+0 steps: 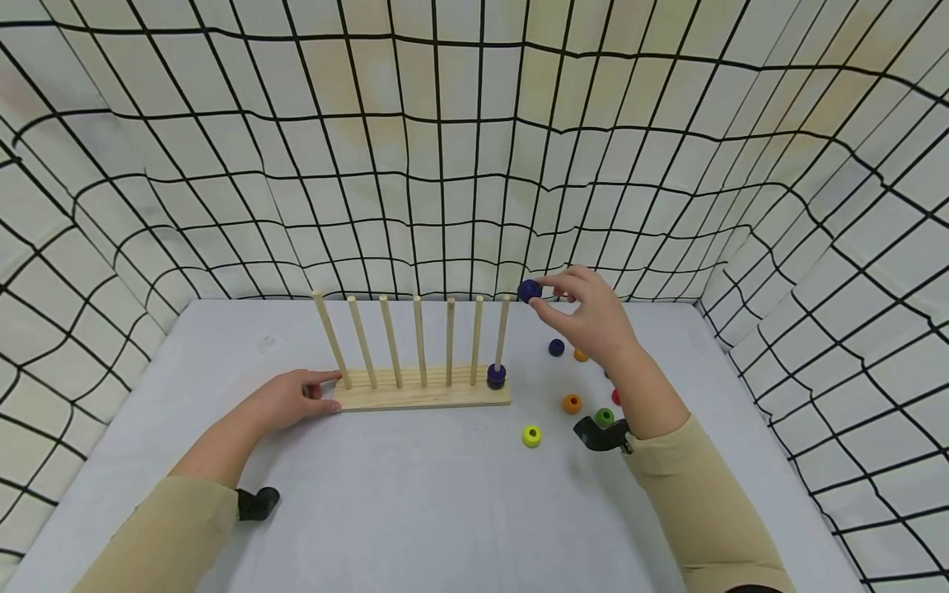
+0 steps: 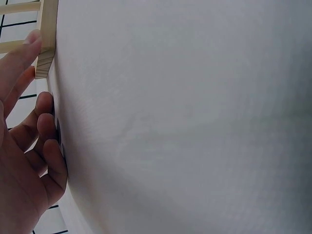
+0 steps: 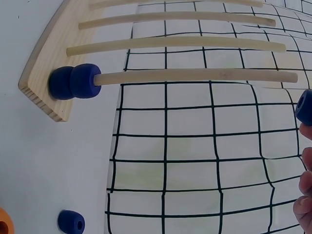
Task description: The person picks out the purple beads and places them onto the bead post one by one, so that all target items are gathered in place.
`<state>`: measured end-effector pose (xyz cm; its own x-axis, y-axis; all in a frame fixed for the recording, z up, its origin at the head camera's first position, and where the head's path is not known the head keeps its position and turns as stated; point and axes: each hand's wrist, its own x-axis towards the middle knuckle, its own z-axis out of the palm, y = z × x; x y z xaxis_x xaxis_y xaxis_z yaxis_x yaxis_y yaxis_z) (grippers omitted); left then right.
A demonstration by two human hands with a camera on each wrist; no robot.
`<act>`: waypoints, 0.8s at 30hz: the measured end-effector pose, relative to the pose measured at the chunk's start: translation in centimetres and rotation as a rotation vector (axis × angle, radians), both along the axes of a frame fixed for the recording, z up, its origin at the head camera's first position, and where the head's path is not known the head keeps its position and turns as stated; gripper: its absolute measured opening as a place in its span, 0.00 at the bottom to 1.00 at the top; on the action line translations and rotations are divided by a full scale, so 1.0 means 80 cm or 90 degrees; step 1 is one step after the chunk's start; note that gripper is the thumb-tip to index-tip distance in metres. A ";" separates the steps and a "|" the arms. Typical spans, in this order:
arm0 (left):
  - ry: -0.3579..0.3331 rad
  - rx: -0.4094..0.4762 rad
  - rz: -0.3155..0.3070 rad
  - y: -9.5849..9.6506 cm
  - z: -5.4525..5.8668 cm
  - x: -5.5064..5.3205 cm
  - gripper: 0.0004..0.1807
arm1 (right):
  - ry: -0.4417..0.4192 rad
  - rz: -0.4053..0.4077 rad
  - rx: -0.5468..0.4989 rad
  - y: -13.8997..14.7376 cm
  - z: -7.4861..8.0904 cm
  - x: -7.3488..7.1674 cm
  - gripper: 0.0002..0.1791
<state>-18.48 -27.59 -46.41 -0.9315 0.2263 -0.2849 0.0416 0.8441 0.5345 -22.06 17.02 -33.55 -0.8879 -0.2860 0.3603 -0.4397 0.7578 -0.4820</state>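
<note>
A wooden peg rack (image 1: 415,399) with several upright pegs stands on the table. Two dark blue beads (image 3: 75,82) are stacked at the foot of its rightmost peg (image 1: 502,333). My right hand (image 1: 593,317) pinches another blue bead (image 1: 530,291) between thumb and fingers, just right of that peg's top and apart from it. In the right wrist view this held bead (image 3: 305,108) shows its hole, beside the peg's tip. My left hand (image 1: 291,399) grips the left end of the rack's base between thumb and forefinger; its other fingers (image 2: 47,127) are curled by the table.
Right of the rack lie loose beads: a blue one (image 1: 556,347), orange ones (image 1: 572,403), a green one (image 1: 604,417), a yellow one (image 1: 531,436) and a red one (image 1: 616,397) partly behind my right wrist. Black netting (image 1: 445,148) over white walls encloses the white table (image 1: 415,511).
</note>
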 end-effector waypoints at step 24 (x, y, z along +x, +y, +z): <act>0.000 0.013 -0.002 0.001 0.003 0.002 0.39 | 0.017 0.039 -0.029 -0.020 -0.003 -0.002 0.20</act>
